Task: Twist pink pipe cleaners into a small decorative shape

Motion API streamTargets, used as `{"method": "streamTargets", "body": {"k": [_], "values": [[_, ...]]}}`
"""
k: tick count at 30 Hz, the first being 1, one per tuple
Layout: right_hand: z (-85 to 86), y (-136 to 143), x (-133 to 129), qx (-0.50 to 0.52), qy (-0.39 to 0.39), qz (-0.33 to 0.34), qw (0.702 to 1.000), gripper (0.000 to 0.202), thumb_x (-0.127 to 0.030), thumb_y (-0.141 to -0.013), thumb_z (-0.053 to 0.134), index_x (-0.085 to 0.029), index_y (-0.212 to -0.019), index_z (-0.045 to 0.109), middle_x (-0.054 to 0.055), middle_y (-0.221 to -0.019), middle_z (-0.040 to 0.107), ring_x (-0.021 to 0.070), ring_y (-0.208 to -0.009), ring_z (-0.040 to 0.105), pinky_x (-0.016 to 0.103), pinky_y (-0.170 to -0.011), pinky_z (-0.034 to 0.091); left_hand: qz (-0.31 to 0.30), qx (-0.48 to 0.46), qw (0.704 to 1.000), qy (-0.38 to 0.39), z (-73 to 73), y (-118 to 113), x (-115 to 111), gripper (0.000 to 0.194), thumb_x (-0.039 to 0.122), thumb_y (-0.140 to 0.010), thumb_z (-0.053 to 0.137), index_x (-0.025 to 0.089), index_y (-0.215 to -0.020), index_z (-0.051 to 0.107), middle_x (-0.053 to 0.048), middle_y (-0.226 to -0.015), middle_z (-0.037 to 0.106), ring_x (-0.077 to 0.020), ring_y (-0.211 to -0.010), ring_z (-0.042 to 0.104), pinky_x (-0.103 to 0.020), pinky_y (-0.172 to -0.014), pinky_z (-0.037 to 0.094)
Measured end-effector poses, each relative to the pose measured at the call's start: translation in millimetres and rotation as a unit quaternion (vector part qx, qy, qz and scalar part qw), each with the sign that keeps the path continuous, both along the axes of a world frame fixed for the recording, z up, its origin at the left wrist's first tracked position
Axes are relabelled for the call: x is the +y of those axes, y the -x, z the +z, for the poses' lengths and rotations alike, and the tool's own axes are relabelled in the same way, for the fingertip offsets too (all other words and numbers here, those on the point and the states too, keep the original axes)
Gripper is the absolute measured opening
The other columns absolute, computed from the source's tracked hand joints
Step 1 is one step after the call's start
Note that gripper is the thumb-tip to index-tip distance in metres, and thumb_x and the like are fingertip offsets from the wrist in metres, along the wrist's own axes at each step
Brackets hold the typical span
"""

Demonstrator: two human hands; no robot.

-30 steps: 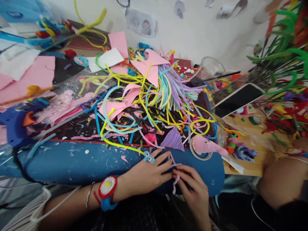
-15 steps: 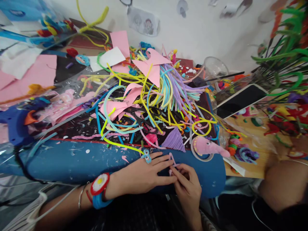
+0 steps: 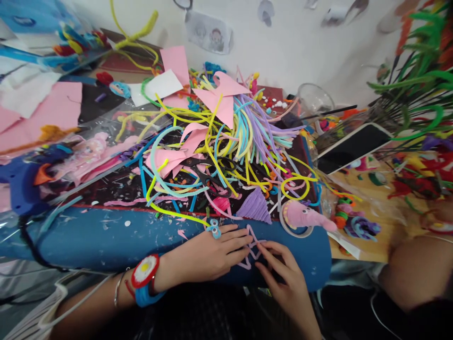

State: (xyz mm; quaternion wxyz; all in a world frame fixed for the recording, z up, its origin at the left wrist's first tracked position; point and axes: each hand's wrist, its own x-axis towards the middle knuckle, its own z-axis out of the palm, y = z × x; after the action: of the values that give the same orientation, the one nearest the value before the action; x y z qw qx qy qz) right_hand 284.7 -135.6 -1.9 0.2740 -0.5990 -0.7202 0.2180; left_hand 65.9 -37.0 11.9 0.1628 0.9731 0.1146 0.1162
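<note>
A lilac pipe cleaner [image 3: 254,258] is bent into a zigzag, star-like outline on the blue rolled edge of the work surface. My left hand [image 3: 212,252] lies flat across its left side, fingers stretched out, hiding part of it. This hand wears a blue ring with googly eyes [image 3: 214,229] and a fried-egg wristband [image 3: 145,270]. At the right point of the outline, my right hand [image 3: 283,269] touches it with the index fingertip. The right thumb is apart from that finger, below it. Just beyond lies a purple ribbed triangle [image 3: 255,206].
Behind the hands, yellow, blue and lilac pipe cleaners [image 3: 244,127] pile up around black scissors [image 3: 205,172] and pink felt scraps [image 3: 164,160]. A tape roll [image 3: 297,233] with a pink plush figure [image 3: 307,217], a phone [image 3: 354,147] and another person's arm [image 3: 421,269] are on the right. A blue glue gun [image 3: 26,182] lies left.
My right hand has shifted slightly right and its fingers have opened from a pinch. More of the lilac outline shows between the hands. The left hand has moved slightly left.
</note>
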Motion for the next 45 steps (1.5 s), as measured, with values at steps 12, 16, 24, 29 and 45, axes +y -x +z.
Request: {"method": "streamTargets", "body": {"k": [12,16,24,29,45], "values": [[-4.0,1.2,2.8,-0.098,-0.053,0.017,0.994,0.051,-0.012,-0.085,0.055,-0.030,-0.132,0.045,0.009,-0.116,0.058,0.0217,-0.093,0.056,0.036,-0.074,0.050,0.022,-0.041,0.999,-0.002,-0.7,1.1,-2.4,0.021,0.018,-0.090,0.044,0.013,-0.101,0.061,-0.011,-0.133,0.050,-0.0239,-0.127,0.041,-0.039,-0.107,0.032],[-3.4,2.1,2.5,-0.112,-0.058,0.025,0.992,0.053,-0.010,-0.084,0.057,-0.028,-0.133,0.045,0.009,-0.117,0.057,0.0219,-0.092,0.054,0.036,-0.073,0.049,0.023,-0.051,0.998,-0.022,0.6,0.5,-3.6,0.018,0.018,-0.091,0.043,0.013,-0.097,0.060,-0.011,-0.124,0.055,-0.0247,-0.120,0.046,-0.042,-0.103,0.035],[-2.2,4.6,2.5,-0.102,-0.066,0.023,0.992,0.050,-0.008,-0.084,0.057,-0.026,-0.131,0.048,0.008,-0.116,0.058,0.0202,-0.091,0.053,0.035,-0.075,0.049,0.020,-0.077,0.996,-0.028,1.5,-11.1,-13.6,0.019,0.013,-0.091,0.041,0.013,-0.094,0.060,-0.005,-0.085,0.061,-0.0187,-0.082,0.054,-0.038,-0.084,0.043],[-2.9,3.9,1.8,-0.107,-0.069,0.031,0.991,0.045,-0.012,-0.084,0.058,-0.023,-0.128,0.051,0.008,-0.118,0.059,0.0216,-0.093,0.053,0.037,-0.077,0.048,0.045,-0.097,0.994,0.035,-1.7,-23.1,-14.0,0.019,0.014,-0.091,0.042,0.013,-0.100,0.059,-0.005,-0.095,0.062,-0.0185,-0.091,0.053,-0.036,-0.088,0.040],[-15.7,10.3,-0.4,-0.129,-0.163,-0.010,0.978,0.035,-0.013,-0.080,0.064,-0.019,-0.114,0.062,0.010,-0.109,0.066,0.0197,-0.082,0.055,0.033,-0.072,0.046,0.042,-0.069,0.997,-0.016,11.9,-15.3,-6.1,0.029,0.015,-0.091,0.044,0.020,-0.118,0.052,-0.005,-0.100,0.059,-0.0177,-0.088,0.053,-0.034,-0.083,0.039]]}}
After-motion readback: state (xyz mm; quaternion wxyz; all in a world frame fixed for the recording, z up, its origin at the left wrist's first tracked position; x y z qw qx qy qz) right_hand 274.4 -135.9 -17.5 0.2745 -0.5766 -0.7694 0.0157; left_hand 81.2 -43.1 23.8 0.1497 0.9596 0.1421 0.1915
